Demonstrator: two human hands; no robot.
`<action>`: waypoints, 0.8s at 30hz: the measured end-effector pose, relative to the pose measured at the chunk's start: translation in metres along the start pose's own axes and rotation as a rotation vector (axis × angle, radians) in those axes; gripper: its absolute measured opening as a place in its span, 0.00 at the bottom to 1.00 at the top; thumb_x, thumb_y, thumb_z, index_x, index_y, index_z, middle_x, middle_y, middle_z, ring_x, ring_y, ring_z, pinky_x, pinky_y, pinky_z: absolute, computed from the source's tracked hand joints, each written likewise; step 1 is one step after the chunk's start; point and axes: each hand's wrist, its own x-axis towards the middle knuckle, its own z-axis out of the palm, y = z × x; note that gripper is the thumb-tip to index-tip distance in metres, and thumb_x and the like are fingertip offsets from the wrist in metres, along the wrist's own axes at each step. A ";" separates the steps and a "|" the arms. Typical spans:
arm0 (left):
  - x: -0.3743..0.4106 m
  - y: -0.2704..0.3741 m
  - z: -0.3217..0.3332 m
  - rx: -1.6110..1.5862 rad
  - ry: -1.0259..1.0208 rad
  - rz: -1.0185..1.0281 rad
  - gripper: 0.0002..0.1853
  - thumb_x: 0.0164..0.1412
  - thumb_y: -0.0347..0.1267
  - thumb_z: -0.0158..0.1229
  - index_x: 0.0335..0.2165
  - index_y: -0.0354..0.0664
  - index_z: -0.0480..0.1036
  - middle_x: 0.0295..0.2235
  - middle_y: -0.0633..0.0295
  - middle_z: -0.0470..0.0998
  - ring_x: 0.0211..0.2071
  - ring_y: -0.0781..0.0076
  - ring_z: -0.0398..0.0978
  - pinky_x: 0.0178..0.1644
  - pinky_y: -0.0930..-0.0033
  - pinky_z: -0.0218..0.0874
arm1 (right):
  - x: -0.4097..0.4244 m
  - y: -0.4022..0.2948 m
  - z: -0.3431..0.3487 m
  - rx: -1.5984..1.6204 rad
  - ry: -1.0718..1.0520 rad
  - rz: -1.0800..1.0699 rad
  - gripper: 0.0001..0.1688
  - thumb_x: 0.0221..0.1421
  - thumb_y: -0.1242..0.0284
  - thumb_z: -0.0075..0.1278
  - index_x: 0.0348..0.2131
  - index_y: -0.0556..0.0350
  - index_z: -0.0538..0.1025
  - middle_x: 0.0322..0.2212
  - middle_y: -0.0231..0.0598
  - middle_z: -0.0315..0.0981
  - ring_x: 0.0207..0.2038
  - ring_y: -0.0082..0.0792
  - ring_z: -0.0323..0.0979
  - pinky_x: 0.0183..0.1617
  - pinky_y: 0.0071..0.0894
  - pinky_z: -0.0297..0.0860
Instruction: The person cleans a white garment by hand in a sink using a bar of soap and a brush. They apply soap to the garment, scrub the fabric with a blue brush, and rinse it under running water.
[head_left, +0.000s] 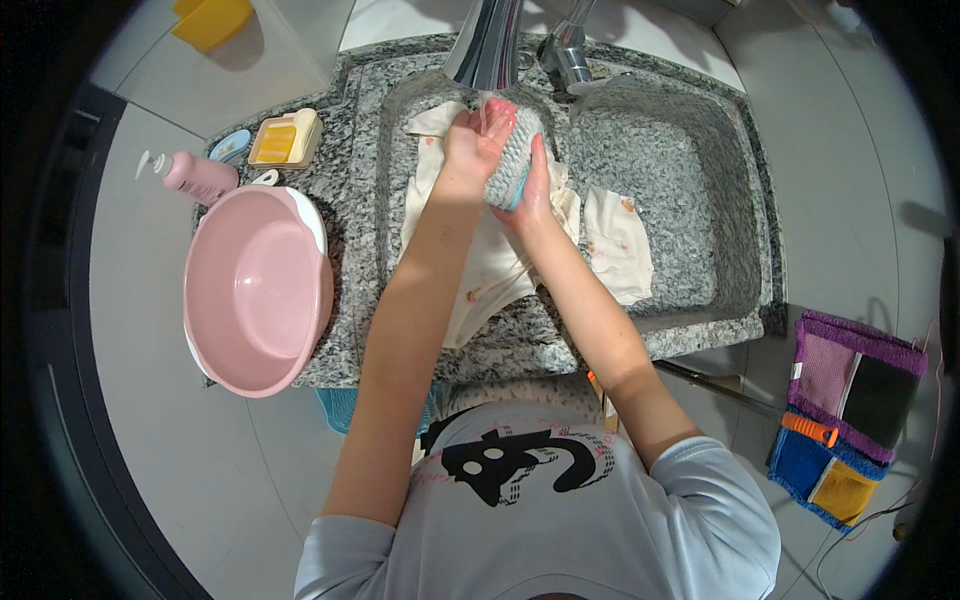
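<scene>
Beneath the chrome faucet (486, 45), my left hand (480, 139) is palm up with fingers apart, and water runs onto it. Its fingers lie against the side of a grey textured scrubbing pad (513, 161) with a light blue edge. My right hand (531, 191) grips that pad from the right, thumb along its edge and the other fingers partly hidden below. Under both hands, a wet cream cloth (491, 262) with brownish stains spreads over the left basin and its front rim. More stained cream cloth (621, 244) hangs over the divider into the right basin.
The granite double sink (739, 300) is before me. A pink basin (262, 285) stands on its left ledge, near a pink pump bottle (199, 177), a soap dish (306, 154) and a blue brush (229, 145). Colourful cloths (855, 382) hang at right.
</scene>
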 end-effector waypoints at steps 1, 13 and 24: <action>0.000 0.000 0.001 -0.017 0.001 0.007 0.17 0.58 0.30 0.34 0.31 0.25 0.66 0.38 0.42 0.69 0.44 0.46 0.66 0.51 0.51 0.57 | 0.000 0.000 0.003 0.004 0.000 -0.001 0.35 0.54 0.45 0.28 0.52 0.47 0.61 0.50 0.34 0.60 0.51 0.37 0.59 0.55 0.39 0.54; -0.090 0.023 -0.014 0.067 -0.077 0.024 0.21 0.61 0.34 0.32 0.42 0.23 0.60 0.44 0.42 0.65 0.49 0.51 0.61 0.57 0.58 0.51 | -0.052 -0.003 0.033 -0.273 0.084 0.229 0.31 0.55 0.52 0.36 0.50 0.52 0.62 0.47 0.38 0.62 0.50 0.36 0.61 0.53 0.36 0.57; -0.157 0.057 -0.115 0.702 0.107 -0.247 0.30 0.61 0.45 0.30 0.43 0.26 0.64 0.46 0.47 0.66 0.49 0.58 0.62 0.54 0.60 0.49 | -0.101 -0.027 -0.002 -1.286 0.179 0.112 0.44 0.47 0.53 0.48 0.54 0.66 0.54 0.51 0.51 0.54 0.54 0.41 0.52 0.57 0.31 0.48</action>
